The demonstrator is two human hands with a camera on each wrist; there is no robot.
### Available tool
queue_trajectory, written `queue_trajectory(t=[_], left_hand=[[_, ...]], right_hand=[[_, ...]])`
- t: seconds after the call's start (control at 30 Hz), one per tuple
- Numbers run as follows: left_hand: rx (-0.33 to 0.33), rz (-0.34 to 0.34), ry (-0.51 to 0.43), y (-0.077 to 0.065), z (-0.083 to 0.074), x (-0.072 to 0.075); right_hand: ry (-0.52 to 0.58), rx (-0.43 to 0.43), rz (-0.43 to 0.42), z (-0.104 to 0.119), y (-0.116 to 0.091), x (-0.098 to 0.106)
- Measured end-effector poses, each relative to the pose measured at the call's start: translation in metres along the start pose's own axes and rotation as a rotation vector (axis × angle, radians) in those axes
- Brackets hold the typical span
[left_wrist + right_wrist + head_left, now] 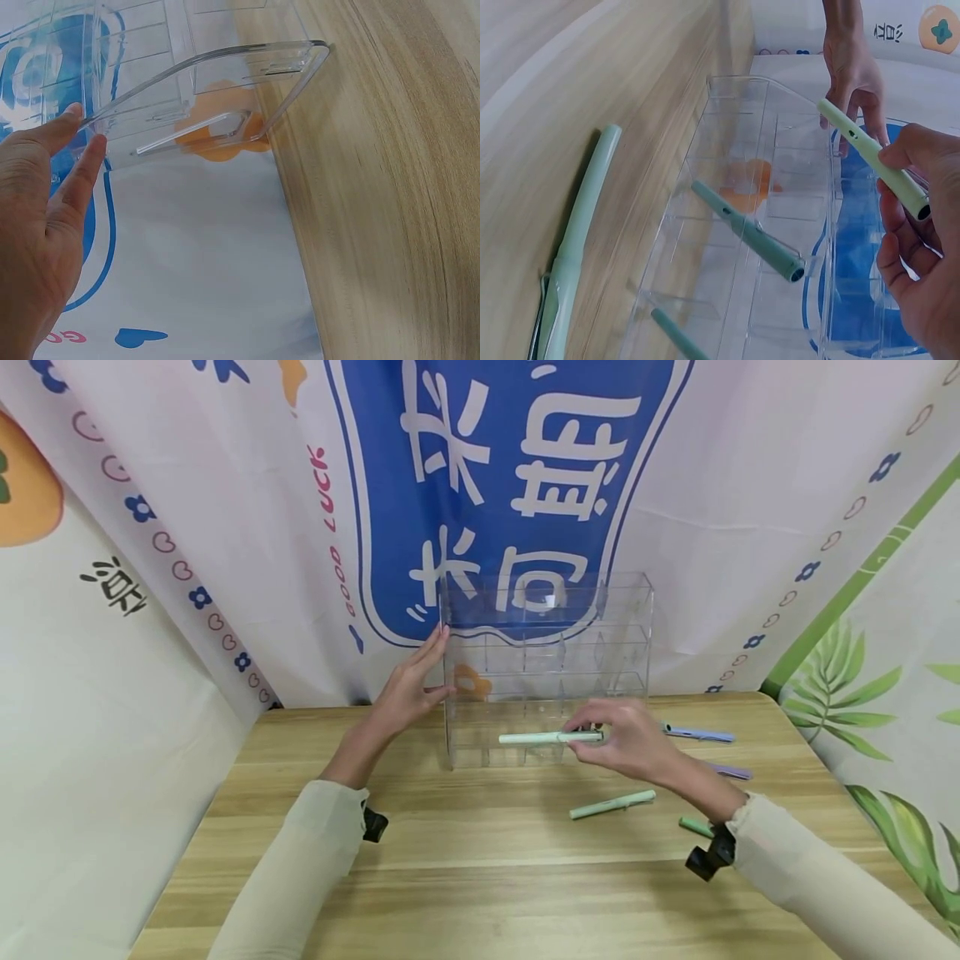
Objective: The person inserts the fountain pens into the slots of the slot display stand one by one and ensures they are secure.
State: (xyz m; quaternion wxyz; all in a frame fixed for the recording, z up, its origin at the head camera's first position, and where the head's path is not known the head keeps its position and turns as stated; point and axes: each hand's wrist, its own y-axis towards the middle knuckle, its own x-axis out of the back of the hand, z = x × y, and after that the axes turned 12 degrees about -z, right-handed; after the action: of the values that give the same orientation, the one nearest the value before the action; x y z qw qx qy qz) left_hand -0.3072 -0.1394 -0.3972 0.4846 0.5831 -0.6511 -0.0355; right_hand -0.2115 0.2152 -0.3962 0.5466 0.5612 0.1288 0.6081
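Observation:
A clear plastic rack (547, 685) with several compartments stands at the back of the table. My left hand (412, 685) rests against its left side, fingers and thumb fairly straight; the left wrist view shows their tips at the rack's side edge (202, 56). My right hand (626, 739) pinches a light green pen (528, 738) between thumb and fingers, level in front of the lower rows. In the right wrist view this pen (862, 146) has its cap end toward the palm. Another light green pen (612, 804) lies on the table below that hand.
To the right lie a blue pen (701, 735), a purple pen (731, 772) and a darker green pen (696, 827), the last two partly hidden by the right arm. A printed cloth (720, 552) hangs close behind the rack. Green pen shapes show in the clear plastic.

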Motion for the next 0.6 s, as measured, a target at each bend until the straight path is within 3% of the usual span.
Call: queue_trajectory(t=[0.3, 0.6], left_hand=[[-0.012, -0.004, 0.025, 0.000, -0.001, 0.002], [-0.033, -0.011, 0.017, 0.000, 0.000, 0.001]], right_hand=[[0.033, -0.050, 0.011, 0.004, 0.011, -0.019], [-0.025, -0.104, 0.041, 0.006, 0.018, -0.035]])
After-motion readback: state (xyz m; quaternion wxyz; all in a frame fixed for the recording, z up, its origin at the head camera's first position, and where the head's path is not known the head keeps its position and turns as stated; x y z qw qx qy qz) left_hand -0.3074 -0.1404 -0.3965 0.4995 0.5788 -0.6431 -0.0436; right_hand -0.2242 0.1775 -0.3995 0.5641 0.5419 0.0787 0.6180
